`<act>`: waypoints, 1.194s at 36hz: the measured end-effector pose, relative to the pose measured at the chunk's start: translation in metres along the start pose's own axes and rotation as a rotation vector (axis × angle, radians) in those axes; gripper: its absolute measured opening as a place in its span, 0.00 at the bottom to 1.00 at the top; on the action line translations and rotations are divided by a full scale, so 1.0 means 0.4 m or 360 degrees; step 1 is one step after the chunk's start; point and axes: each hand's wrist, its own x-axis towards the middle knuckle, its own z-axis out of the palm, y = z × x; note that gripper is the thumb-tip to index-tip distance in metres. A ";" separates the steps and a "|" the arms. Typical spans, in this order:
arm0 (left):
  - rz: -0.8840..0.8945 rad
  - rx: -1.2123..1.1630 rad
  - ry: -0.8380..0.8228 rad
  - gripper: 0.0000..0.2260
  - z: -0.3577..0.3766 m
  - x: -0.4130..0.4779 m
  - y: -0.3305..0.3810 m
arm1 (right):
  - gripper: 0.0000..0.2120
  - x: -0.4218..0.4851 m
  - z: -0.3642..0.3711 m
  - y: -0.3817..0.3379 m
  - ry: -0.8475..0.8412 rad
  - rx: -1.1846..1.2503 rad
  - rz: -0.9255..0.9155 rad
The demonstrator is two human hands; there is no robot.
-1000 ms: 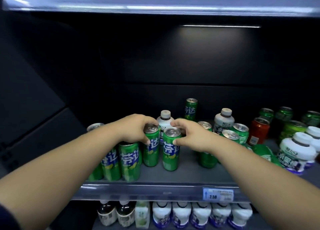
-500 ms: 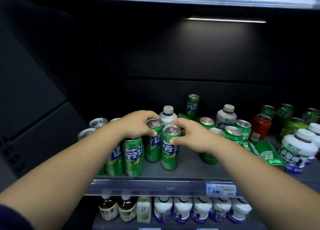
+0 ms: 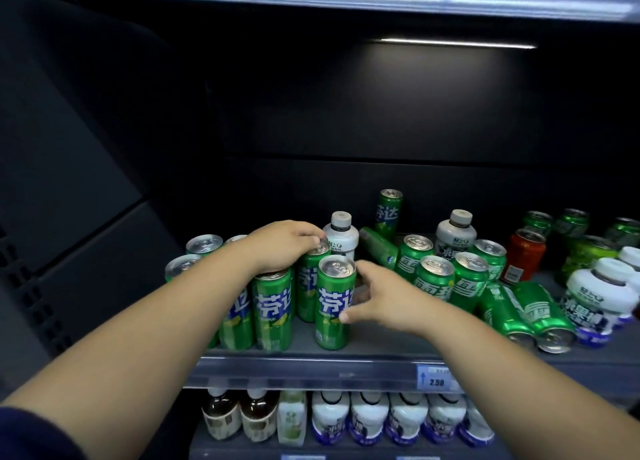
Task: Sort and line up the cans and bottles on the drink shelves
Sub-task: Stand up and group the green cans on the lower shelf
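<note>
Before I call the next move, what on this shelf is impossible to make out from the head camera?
- Head view: cans behind the left hand and forearm, mostly hidden; count unclear.
- Right hand is motion-blurred; its grip on the front tall can is uncertain.
- White bottles at right, cut by the frame edge.
- Price tag: small print unreadable.

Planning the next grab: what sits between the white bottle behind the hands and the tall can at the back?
A green bottle lying tilted, in the head view.

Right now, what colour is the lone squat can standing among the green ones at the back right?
Red, that squat metal can, with a pale label low down; head view.
</note>
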 end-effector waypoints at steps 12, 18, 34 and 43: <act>-0.0048 0.0177 0.0092 0.06 0.004 0.007 -0.011 | 0.25 0.011 0.101 0.031 0.0210 0.0130 0.0004; -0.0093 0.0177 0.0094 0.10 0.007 0.005 -0.005 | 0.21 0.010 0.129 0.031 0.0236 0.0247 0.0010; -0.0136 0.0093 0.0129 0.16 0.005 -0.004 0.007 | 0.23 0.013 0.135 0.033 0.0273 0.0269 -0.0005; -0.0156 0.0207 0.0121 0.19 0.004 -0.003 0.017 | 0.21 0.008 0.128 0.031 0.0219 0.0315 -0.0017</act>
